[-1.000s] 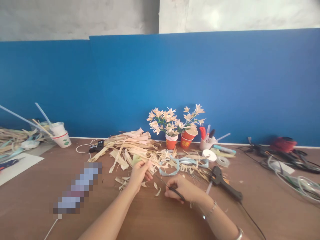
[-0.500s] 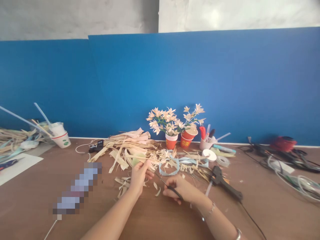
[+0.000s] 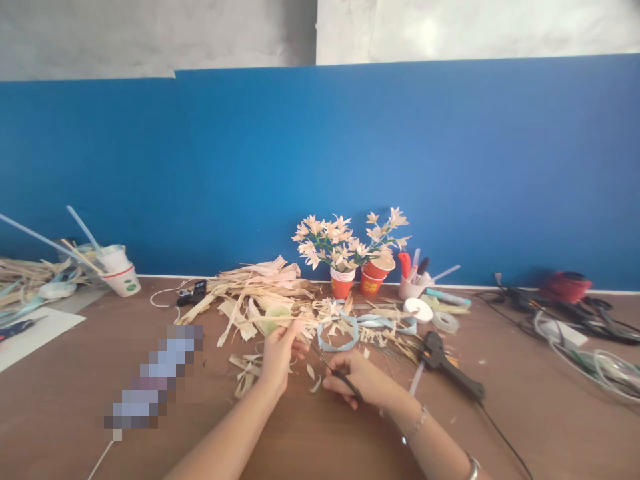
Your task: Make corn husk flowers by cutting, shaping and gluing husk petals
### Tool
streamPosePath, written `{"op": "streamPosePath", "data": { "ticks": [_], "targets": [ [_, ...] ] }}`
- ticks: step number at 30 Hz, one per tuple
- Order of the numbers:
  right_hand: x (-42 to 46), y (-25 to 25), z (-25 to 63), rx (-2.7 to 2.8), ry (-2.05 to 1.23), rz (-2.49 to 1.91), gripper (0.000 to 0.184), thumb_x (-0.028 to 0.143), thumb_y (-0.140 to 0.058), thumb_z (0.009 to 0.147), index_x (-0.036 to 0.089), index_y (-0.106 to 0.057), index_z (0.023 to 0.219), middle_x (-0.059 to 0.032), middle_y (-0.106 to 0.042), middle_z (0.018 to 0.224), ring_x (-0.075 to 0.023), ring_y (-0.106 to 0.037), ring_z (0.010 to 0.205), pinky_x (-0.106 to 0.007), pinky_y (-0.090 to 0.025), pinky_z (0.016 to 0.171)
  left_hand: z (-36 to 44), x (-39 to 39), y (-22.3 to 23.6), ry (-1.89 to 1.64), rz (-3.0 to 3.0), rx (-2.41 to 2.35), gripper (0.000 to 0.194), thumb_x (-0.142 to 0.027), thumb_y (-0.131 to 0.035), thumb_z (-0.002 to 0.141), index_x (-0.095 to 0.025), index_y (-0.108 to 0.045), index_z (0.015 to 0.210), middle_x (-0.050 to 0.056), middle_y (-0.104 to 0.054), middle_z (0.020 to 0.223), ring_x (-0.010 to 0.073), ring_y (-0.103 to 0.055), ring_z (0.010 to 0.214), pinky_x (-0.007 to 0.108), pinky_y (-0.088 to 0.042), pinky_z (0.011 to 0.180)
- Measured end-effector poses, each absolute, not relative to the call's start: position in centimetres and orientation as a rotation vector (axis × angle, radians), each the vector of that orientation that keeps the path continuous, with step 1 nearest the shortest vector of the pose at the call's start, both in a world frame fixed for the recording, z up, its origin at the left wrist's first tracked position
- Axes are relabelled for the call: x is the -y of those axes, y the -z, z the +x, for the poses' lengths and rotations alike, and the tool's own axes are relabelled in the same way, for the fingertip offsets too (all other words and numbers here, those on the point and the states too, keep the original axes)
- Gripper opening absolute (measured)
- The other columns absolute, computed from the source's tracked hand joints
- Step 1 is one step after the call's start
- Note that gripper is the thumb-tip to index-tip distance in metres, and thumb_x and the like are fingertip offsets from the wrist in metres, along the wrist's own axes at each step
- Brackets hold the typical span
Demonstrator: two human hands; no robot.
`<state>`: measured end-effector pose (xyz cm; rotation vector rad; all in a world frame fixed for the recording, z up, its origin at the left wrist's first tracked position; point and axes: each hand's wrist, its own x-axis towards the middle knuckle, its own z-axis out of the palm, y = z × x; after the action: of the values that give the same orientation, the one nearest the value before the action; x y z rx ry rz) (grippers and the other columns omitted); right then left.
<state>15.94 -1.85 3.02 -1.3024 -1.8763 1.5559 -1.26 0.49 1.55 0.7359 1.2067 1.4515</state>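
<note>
The table [image 3: 210,413] is reddish brown, the partition [image 3: 240,153] plain blue. Pale straw and cream colour the husk pile [image 3: 265,287], with light blue on the curled ribbon [image 3: 337,337]. The flowers [image 3: 330,237] are pinkish cream on green stems. The cup stack [image 3: 342,285] is red with yellow markings and white rims; the glue gun [image 3: 447,367], dark grey; the scissors handle [image 3: 346,385], black.

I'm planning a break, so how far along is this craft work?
Pale flowers already stand assembled in red cups. In hand: the right hand holds scissors close to the left hand, whose pinched piece is too small to tell. Apparently left: loose pale strips piled beyond the hands; the total wanted doesn't show.
</note>
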Motion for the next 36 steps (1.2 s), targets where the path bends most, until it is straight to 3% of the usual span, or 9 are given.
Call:
{"op": "streamPosePath", "data": {
  "ticks": [17,36],
  "targets": [
    [1.86,-2.75,15.52,1.819,-1.542,-1.276,0.024,0.037,-0.063,0.070,0.016,-0.052,0.063,0.0078,-0.048,0.041,-0.0052,-0.041,0.031,-0.015,-0.028,0.032,-1.25,-0.42,-1.49,-1.419,0.670,-1.169,0.040,-0.047,-0.074,0.061,-0.010,-0.064,0.074,0.000,-0.060,0.049,0.0081,-0.051,0.039,0.017,-0.032,0.037],
    [1.74,-2.43,15.60,1.850,-1.517,-1.250,0.021,0.035,-0.061,0.071,0.016,-0.054,0.065,0.0073,-0.049,0.042,-0.0051,-0.043,0.031,-0.014,-0.030,0.031,-1.23,-0.32,-1.80,-1.408,0.649,-1.134,0.038,-0.046,-0.076,0.058,-0.012,-0.059,0.063,-0.001,-0.059,0.049,0.0091,-0.053,0.041,0.017,-0.032,0.035]
  ]
}}
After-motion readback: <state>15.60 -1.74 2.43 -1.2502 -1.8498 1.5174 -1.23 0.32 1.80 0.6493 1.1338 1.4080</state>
